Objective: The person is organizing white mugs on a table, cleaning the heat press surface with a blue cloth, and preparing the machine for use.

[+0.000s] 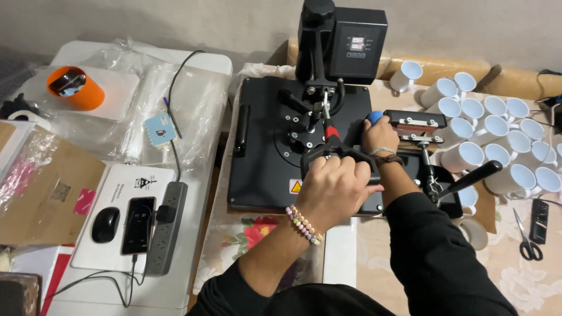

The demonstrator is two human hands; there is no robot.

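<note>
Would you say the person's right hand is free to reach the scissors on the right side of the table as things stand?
Probably yes, once it lets go. The right hand rests on a blue knob, and the scissors lie in the open on the tablecloth. Only the small press's black lever and the white mugs stand near the path.

One head camera, looking down

We see from a single view worn on the head, tilted steeply down and forward over the surface (374, 246), close enough that our own forearms fill the lower frame; the wall closes off the top edge
</note>
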